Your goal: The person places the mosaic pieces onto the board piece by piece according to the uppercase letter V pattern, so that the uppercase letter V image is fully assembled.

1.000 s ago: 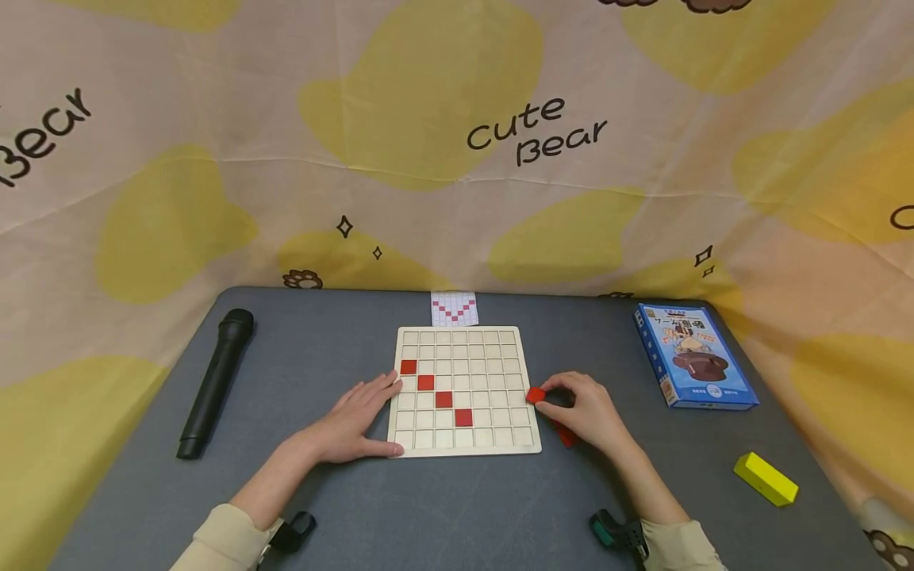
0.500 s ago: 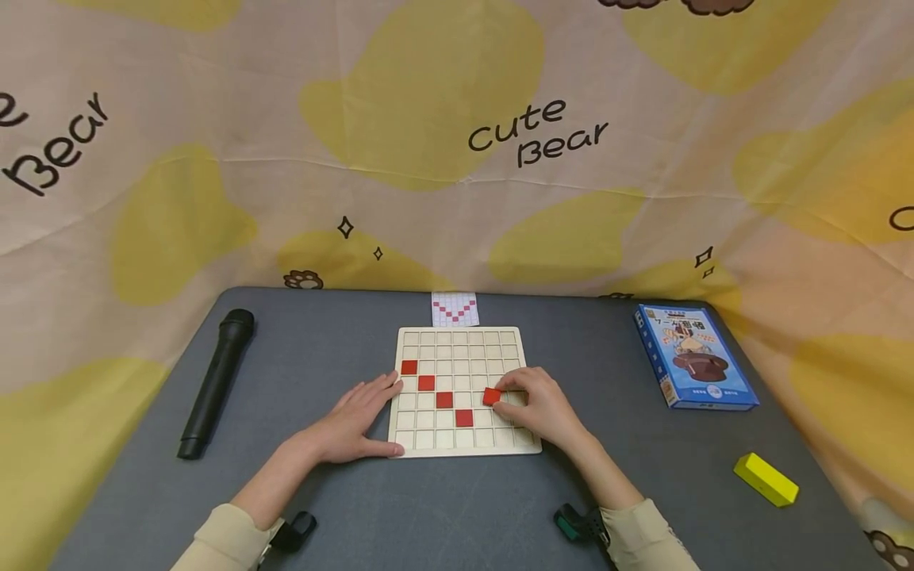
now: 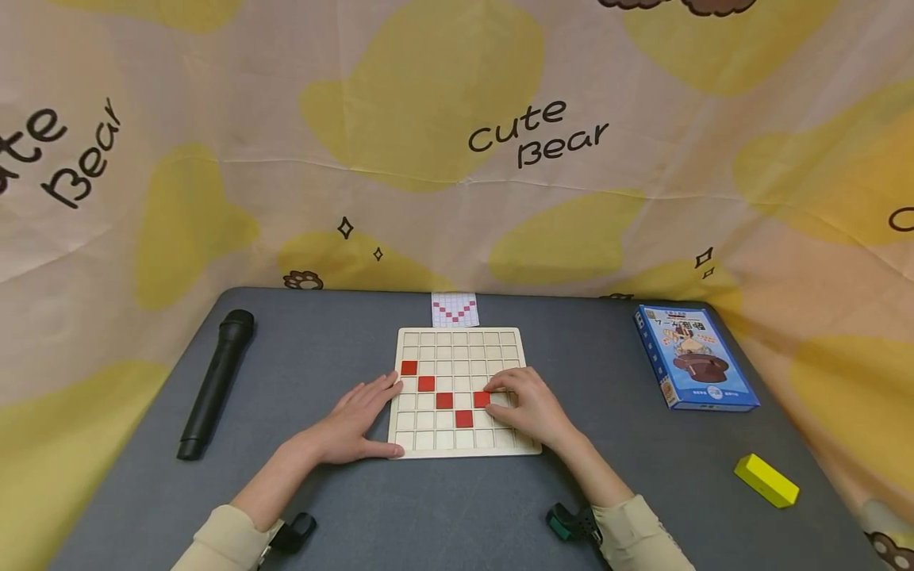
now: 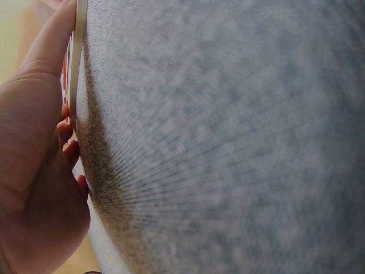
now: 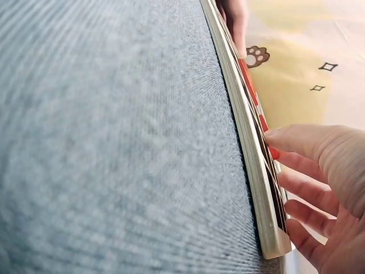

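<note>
A cream grid board lies on the table, with several red square tiles set in its cells along a descending diagonal. Another red tile sits in a cell to the right, one row above the lowest one. My right hand is over the board's right side, thumb and index finger pinching this tile at its right edge. In the right wrist view, the thumb is right at the red. My left hand rests with spread fingers on the board's left edge; its thumb lies along the near left corner.
A card with a pink V pattern on a grid lies just beyond the board. At the left is a black microphone. A blue box and a yellow block lie to the right. A patterned cloth hangs behind the table.
My right hand has moved left from beside the board, carrying the red tile over the grid and down into a cell. My left hand has stayed in place.
</note>
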A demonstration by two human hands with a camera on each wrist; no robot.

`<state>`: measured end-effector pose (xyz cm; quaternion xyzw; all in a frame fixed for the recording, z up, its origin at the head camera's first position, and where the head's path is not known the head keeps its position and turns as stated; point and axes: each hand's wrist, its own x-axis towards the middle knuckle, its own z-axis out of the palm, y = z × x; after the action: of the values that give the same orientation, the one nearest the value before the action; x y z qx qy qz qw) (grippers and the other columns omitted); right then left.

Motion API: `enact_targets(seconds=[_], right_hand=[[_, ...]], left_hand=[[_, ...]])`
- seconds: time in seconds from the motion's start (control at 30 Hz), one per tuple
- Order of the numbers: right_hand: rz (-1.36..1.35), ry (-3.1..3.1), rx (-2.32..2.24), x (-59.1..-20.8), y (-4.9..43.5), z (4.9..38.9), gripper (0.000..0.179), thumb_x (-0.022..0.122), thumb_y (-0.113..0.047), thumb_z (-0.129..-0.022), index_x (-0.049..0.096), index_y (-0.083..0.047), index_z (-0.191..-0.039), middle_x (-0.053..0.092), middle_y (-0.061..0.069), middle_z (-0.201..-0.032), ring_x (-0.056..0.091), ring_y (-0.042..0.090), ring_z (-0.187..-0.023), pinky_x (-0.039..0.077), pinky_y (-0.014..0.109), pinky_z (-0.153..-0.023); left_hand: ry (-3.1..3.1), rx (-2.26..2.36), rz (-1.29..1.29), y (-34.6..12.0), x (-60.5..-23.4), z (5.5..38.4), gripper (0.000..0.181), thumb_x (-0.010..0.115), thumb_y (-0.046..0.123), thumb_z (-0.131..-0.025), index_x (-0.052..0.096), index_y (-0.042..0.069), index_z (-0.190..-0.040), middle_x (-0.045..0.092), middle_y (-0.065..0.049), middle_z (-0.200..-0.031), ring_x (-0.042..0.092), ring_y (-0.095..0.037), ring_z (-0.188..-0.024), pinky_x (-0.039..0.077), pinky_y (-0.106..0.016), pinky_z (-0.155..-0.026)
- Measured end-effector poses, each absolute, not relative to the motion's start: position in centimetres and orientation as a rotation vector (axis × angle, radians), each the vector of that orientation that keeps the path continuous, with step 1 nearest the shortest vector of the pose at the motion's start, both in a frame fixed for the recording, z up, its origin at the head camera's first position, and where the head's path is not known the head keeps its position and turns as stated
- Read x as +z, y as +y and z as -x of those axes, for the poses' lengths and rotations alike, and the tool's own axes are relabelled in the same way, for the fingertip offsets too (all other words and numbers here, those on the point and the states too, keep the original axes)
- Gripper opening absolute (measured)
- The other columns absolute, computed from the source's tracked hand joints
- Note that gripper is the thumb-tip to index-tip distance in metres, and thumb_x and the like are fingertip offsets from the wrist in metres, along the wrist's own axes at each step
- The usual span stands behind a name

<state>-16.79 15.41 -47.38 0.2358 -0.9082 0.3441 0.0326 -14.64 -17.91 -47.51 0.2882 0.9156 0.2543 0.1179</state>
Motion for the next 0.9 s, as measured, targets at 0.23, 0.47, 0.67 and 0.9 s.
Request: enact_targets(seconds=[0.23,0.47,0.67,0.9], right_hand=[[-0.761,-2.787,1.042,-47.2,15.5,16.5,0.026,0.08,-0.02,-0.081,0.074,-0.011,-0.106,0.065,0.005,-0.119,0.051,0.024,-0.112,0.044,0.046,-0.094],[-0.713,-2.715,1.042,-46.5,17.2,16.0,0.018,0.078,-0.017,-0.084,0.074,-0.013,-0.101,0.067,0.003,-0.113,0.056,0.025,-0.108,0.046,0.046,-0.089],[-0.635,-2.74,0.962,-46.1,20.0,15.1,0.017,0.079,-0.014,-0.083,0.074,-0.014,-0.099,0.068,0.0,-0.108,0.058,0.021,-0.099,0.048,0.041,-0.079],[-0.575,-2.76,0.908,-46.5,23.0,13.9,0.019,0.082,-0.014,-0.079,0.074,-0.015,-0.097,0.069,-0.002,-0.103,0.059,0.021,-0.097,0.049,0.045,-0.084]], left_hand=[[2.679,0.742,-0.834,-17.9,-47.4,14.6,0.101,0.068,0.062,-0.082,0.026,0.005,-0.154,0.018,-0.012,-0.161,0.015,-0.033,-0.147,0.012,-0.056,-0.115],[2.673,0.739,-0.822,-17.9,-47.5,14.7,0.102,0.066,0.064,-0.082,0.025,0.006,-0.154,0.018,-0.011,-0.161,0.015,-0.033,-0.147,0.012,-0.056,-0.115],[2.666,0.731,-0.809,-17.9,-47.4,14.8,0.101,0.068,0.062,-0.082,0.024,0.007,-0.155,0.016,-0.009,-0.162,0.014,-0.03,-0.148,0.01,-0.054,-0.116],[2.663,0.725,-0.791,-17.9,-47.3,14.8,0.102,0.069,0.062,-0.081,0.024,0.009,-0.155,0.015,-0.008,-0.162,0.012,-0.029,-0.148,0.009,-0.053,-0.116]])
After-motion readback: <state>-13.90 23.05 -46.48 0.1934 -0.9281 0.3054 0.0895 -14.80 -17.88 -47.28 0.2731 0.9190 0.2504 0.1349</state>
